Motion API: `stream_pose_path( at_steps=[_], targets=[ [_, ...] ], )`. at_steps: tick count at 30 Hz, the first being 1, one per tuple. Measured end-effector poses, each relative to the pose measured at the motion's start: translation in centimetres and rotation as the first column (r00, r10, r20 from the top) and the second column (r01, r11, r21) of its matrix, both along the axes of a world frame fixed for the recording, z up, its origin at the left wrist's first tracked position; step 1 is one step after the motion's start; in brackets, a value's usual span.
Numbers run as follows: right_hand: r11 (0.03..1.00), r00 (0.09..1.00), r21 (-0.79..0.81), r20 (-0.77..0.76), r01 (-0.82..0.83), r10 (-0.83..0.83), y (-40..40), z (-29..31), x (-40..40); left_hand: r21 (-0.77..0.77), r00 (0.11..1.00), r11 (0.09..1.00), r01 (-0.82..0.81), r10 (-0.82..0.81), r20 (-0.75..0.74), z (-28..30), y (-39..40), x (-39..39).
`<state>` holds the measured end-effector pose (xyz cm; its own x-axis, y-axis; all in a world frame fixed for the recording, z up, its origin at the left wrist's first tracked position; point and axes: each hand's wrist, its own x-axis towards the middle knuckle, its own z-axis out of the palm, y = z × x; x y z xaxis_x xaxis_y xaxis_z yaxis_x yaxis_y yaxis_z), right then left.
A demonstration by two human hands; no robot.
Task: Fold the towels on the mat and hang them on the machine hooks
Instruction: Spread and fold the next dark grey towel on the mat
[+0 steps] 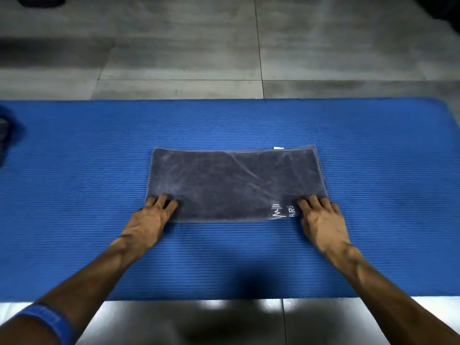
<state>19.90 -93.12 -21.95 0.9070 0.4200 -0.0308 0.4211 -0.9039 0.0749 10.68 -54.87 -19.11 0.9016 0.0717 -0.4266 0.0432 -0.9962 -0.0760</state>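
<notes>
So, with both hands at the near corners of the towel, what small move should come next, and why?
Probably carry the left corner across to the right one. The towel lies flat as a wide rectangle on the mat, and the left hand and right hand sit on its near corners.

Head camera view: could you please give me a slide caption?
Both hands, left and right, press a grey towel's near corners on a blue mat.

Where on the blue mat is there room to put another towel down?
The mat is bare right of the grey towel, and bare in a strip behind it up to the tiled floor. Left is bare until the dark bundle at the edge. The near side is crowded: left hand and right hand rest on the towel's corners.
</notes>
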Motion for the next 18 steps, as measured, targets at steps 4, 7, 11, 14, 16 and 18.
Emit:
stream_pose_path(
  at_steps=[4,7,11,14,16,18],
  targets=[
    [0.996,0.996,-0.04,-0.041,-0.075,0.073,-0.8,1.8,-0.2,0.058,0.981,0.984,0.171,-0.164,-0.107,1.0,0.2,0.2],
    [0.993,0.987,-0.071,-0.136,-0.092,0.082,-2.3,3.3,-3.2,-0.124,0.935,0.964,0.234,-0.258,-0.244,1.3,1.0,-2.7],
    [0.987,0.978,0.084,-0.145,-0.14,0.151,-1.3,4.1,-7.1,-0.272,0.943,0.916,0.296,-0.326,-0.071,0.5,0.1,-6.5],
    [0.975,0.977,0.168,-0.133,-0.144,0.168,2.7,2.1,-7.6,-0.265,0.983,0.948,0.179,-0.163,0.078,-1.3,-1.5,-6.0],
    [0.98,0.976,0.148,-0.154,-0.132,0.155,5.2,0.3,-6.4,-0.259,0.987,0.954,0.151,-0.133,0.086,-3.0,-1.4,-5.3],
    [0.994,0.98,0.091,-0.185,-0.057,0.073,5.5,-1.1,-4.1,-0.285,0.994,0.956,0.076,-0.051,0.094,-4.2,-0.2,-4.4]
  ],
)
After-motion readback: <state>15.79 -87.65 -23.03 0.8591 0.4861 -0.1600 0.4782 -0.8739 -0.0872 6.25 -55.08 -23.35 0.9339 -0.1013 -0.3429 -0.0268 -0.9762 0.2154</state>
